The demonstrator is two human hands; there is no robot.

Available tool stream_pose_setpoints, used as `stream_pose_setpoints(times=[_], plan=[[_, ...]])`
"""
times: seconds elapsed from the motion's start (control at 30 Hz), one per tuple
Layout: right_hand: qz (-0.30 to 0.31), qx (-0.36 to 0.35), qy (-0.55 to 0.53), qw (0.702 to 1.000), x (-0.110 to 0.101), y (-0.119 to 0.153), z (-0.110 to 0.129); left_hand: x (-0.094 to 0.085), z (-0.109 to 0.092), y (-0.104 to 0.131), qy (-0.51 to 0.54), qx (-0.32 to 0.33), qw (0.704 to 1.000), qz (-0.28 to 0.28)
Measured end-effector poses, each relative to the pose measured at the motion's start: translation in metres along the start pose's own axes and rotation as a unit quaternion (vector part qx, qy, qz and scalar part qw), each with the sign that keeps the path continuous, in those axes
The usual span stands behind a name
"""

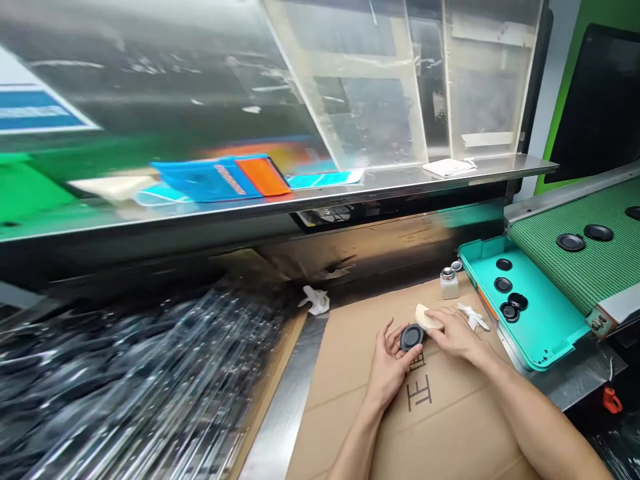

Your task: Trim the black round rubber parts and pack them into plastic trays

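My left hand (393,360) is closed around the edge of a round black disc-shaped part (412,338), its ringed face turned up toward me. Pinched in my right hand (453,333) is a cream-coloured sponge pad (427,318), right beside the disc; whether the two touch I cannot tell. Both hands are above a brown cardboard sheet (345,393) printed with dark characters. Close to my right hand lies a crumpled white cloth or tissue (473,318). A small white bottle with a metal top (449,283) stands behind it.
A turquoise tray (550,333) with several black discs is at the right, beside a green conveyor belt (555,220) carrying more. Clear-wrapped black parts (165,387) fill the left. A metal shelf (390,190) runs across the back, holding a blue and orange packet (225,179).
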State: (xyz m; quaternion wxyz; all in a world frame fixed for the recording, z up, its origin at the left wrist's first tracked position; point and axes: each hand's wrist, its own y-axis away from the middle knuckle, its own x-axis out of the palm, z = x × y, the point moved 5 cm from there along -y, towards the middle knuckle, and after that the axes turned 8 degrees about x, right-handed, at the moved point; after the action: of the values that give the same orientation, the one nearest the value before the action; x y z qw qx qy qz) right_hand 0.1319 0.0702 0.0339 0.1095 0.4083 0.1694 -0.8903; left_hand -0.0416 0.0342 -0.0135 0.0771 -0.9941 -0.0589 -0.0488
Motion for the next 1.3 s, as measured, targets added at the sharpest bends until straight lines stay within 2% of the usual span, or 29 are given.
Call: stream_pose_setpoints(times=[0.1,0.17,0.23,0.33,0.43,0.57,0.67,0.8,0.93,1.03,1.07,1.17,1.3], plan=[[0.041,-0.067,-0.046,0.996,0.006,0.002,0.022,-0.017,-0.006,-0.006,0.157,-0.045,0.987,0.004],[0.061,-0.076,-0.047,0.994,0.014,0.000,0.034,-0.026,-0.006,-0.009,0.220,-0.057,0.974,-0.003],[0.051,-0.065,-0.053,0.995,0.023,-0.008,0.044,-0.029,-0.004,-0.012,0.266,-0.062,0.962,-0.012],[0.009,-0.035,-0.069,0.997,0.035,-0.020,0.053,-0.026,0.001,-0.015,0.342,-0.085,0.936,-0.014],[-0.036,-0.011,-0.070,0.997,0.047,-0.021,0.058,-0.016,0.003,-0.019,0.427,-0.132,0.894,0.020],[-0.057,-0.012,0.023,0.998,0.059,-0.007,0.064,-0.006,0.008,-0.026,0.478,-0.168,0.861,0.040],[-0.065,-0.004,0.097,0.993,0.060,-0.005,0.066,0.002,0.017,-0.028,0.473,-0.195,0.859,0.014],[-0.090,0.046,0.121,0.988,0.059,-0.010,0.061,0.004,0.021,-0.027,0.459,-0.189,0.867,-0.037],[-0.069,-0.007,0.136,0.988,0.067,-0.006,0.066,0.003,0.018,-0.025,0.461,-0.208,0.862,-0.031],[-0.080,0.059,0.141,0.985,0.064,-0.007,0.057,0.001,0.018,-0.025,0.445,-0.188,0.874,-0.052],[-0.079,0.062,0.142,0.985,0.063,-0.008,0.056,0.001,0.018,-0.025,0.442,-0.186,0.876,-0.055],[-0.064,-0.002,0.142,0.988,0.067,-0.005,0.060,0.003,0.018,-0.024,0.444,-0.185,0.875,-0.053],[-0.087,0.055,0.138,0.985,0.068,0.000,0.057,-0.001,0.018,-0.023,0.433,-0.178,0.880,-0.075]])
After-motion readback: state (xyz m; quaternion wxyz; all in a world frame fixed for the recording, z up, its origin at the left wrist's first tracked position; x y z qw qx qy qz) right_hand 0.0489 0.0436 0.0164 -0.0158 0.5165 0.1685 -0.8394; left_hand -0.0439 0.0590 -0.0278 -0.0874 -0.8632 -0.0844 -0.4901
